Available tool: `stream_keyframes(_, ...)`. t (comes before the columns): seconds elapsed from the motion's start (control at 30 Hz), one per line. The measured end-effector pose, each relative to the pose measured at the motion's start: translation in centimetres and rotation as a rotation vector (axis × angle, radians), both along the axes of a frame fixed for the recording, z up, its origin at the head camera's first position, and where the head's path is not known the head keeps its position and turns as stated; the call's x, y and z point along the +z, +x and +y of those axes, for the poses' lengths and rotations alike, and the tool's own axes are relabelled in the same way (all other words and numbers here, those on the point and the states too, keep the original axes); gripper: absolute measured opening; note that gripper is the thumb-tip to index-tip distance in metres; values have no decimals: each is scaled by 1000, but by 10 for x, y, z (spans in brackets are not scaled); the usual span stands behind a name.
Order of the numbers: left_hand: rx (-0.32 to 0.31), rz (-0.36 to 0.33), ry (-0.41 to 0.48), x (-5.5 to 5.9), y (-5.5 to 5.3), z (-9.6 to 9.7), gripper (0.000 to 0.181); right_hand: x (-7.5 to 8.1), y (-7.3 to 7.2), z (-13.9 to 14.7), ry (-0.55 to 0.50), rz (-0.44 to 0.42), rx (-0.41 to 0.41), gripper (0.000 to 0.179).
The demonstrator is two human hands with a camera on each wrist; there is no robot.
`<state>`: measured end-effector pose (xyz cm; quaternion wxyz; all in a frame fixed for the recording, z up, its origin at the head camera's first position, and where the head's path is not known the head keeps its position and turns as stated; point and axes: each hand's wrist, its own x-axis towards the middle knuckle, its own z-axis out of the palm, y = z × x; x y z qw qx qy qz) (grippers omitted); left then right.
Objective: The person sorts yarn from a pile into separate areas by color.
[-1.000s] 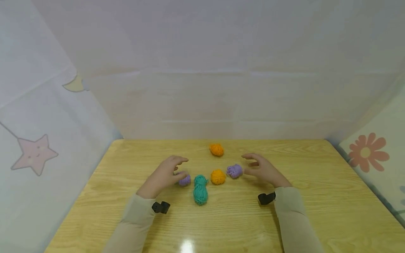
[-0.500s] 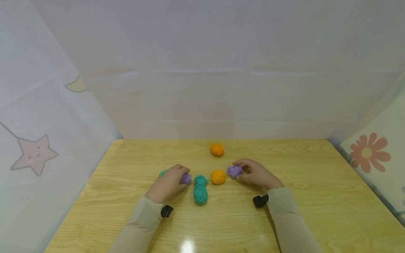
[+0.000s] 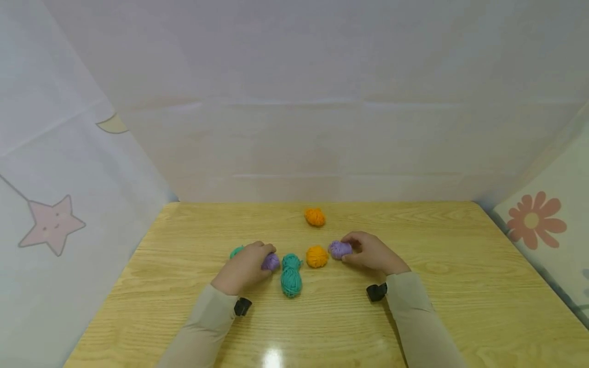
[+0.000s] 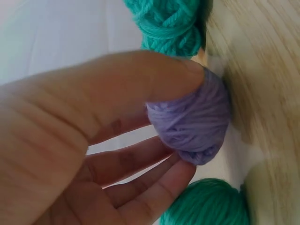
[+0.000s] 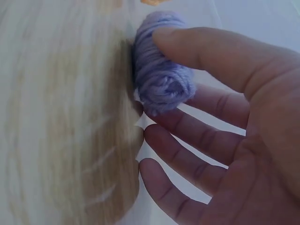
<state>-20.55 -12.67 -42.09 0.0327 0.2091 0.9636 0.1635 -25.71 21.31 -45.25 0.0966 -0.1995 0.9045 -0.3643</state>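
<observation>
My left hand (image 3: 246,266) pinches a small purple yarn ball (image 4: 194,117) between thumb and fingers, low over the table. Under that hand, partly hidden, lies a green yarn ball (image 3: 236,251). A longer green yarn skein (image 3: 291,276), narrowed at its middle, lies just right of the left hand. On the other side, my right hand (image 3: 375,254) pinches a second purple yarn ball (image 5: 164,70), thumb on one side and fingers on the other. Its lower fingertips (image 5: 152,171) reach the tabletop. Between the hands sits an orange yarn ball (image 3: 317,256).
Another orange yarn ball (image 3: 315,217) lies farther back on the wooden table (image 3: 437,230). A pale cloth backdrop (image 3: 294,143) rises behind the table's far edge, and printed cloth hangs at both sides.
Both hands have come inward and down from hovering with spread fingers, and each has taken hold of a purple yarn ball. The other yarn balls lie where they were.
</observation>
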Motion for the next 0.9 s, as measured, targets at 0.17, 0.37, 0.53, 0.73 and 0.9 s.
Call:
stream_keyframes(0.17, -13, -6, 23, -1, -1, 0, 27, 1, 1, -2, 48, 13, -20, 35)
stream_keyframes(0.37, -13, -33, 53, -1, 0, -1, 28, 6, 2, -2, 51, -5, -44, 32)
stream_keyframes(0.53, -24, 2, 54, 4, -2, -3, 33, 11, 2, -3, 49, 14, -48, 30)
stream_keyframes(0.73, -39, 101, 50, 12, -5, -7, 39, 15, 3, -5, 29, 73, -78, 34)
stream_keyframes(0.9, -30, 152, 94, 20, -3, -13, 42, 17, 5, -9, -18, 115, -112, 36)
